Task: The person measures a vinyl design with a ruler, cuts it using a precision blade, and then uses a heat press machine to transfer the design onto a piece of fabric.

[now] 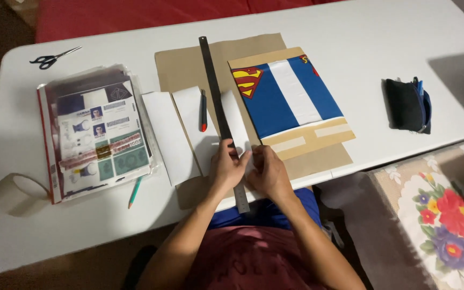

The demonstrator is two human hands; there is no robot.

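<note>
Paper strip [241,140] is light, limp and easily creased; your left hand [226,167] and right hand [268,173] pinch its near end with curled fingers. Grip its edges, beside the stiff metal ruler [218,102].

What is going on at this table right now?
A person sits at a white table with both hands together near its edge. The left hand and right hand pinch a white paper strip lying beside a long metal ruler. Under them lies brown paper with a blue and white cover. A red pen, scissors, a plastic-wrapped stack of papers and a black pencil case lie around.
</note>
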